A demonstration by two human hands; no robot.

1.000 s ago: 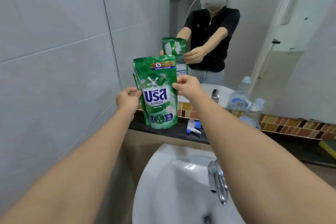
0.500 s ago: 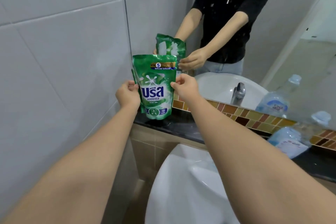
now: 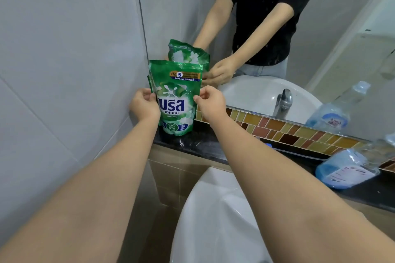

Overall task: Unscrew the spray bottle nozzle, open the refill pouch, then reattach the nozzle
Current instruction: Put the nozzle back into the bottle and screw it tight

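Green, soft and likely sloshy, the refill pouch (image 3: 175, 97) stands on the far-left dark ledge (image 3: 192, 145), my left hand (image 3: 144, 105) and right hand (image 3: 210, 102) pinching its side edges mid-height.

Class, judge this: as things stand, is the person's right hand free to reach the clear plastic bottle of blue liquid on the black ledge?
Probably not at once. The right hand pinches one side of the green refill pouch, the left hand the other. Nothing blocks the way to the clear plastic bottle of blue liquid on the black ledge; it must let go first.
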